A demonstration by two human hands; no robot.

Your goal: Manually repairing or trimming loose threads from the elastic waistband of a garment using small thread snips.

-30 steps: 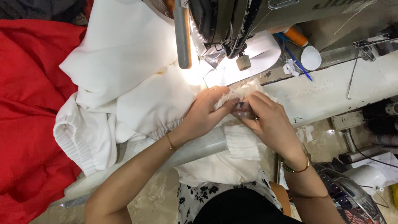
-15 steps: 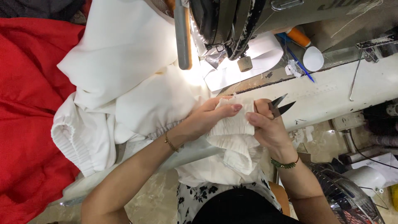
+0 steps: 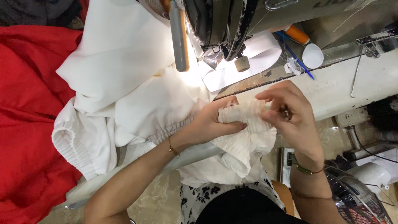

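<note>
The white ribbed cuff [image 3: 244,118] is gathered into fine pleats, bunched and pale, just below the centre of the view at about five o'clock from the sewing machine head [image 3: 224,25]. The left hand [image 3: 211,124] is curled closed around the cuff's left end, fingers wrapped over it. The right hand [image 3: 290,116], at three o'clock from the cuff, is half closed, fingertips pinching its right edge; a small dark tool sits in its palm. White garment fabric [image 3: 124,83] spreads toward ten o'clock, over red cloth [image 3: 29,124].
</note>
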